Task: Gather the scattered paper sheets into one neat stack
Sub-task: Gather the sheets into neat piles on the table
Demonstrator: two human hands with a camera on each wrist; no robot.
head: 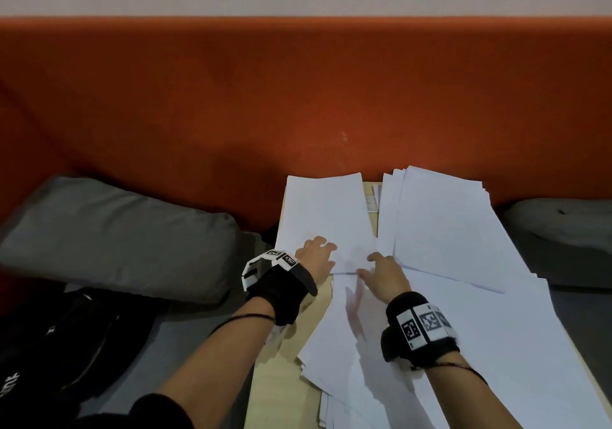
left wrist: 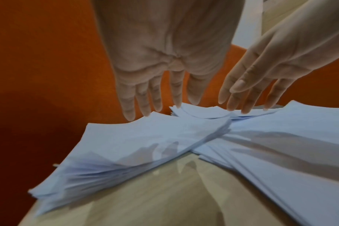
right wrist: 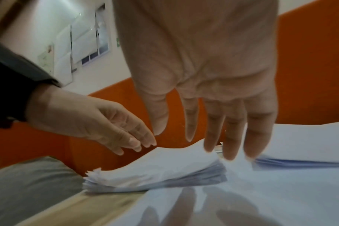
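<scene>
Loose white sheets lie in three piles on a light wooden table (head: 281, 379): a far left pile (head: 324, 213), a far right pile (head: 440, 223) and a wide fanned pile (head: 447, 346) nearer me. My left hand (head: 318, 256) is spread over the near edge of the far left pile. My right hand (head: 381, 273) is just beside it, over the spot where the piles meet. In the left wrist view the left hand (left wrist: 157, 91) has straight fingers just above the left pile (left wrist: 135, 145). The right hand (right wrist: 213, 130) is just as flat, casting finger shadows on the near sheets (right wrist: 242, 198).
An orange sofa back (head: 298, 97) rises right behind the table. Grey cushions lie to the left (head: 116, 236) and right (head: 563, 240), and a black bag (head: 49, 346) sits at the near left. A small item (head: 372, 200) shows between the far piles.
</scene>
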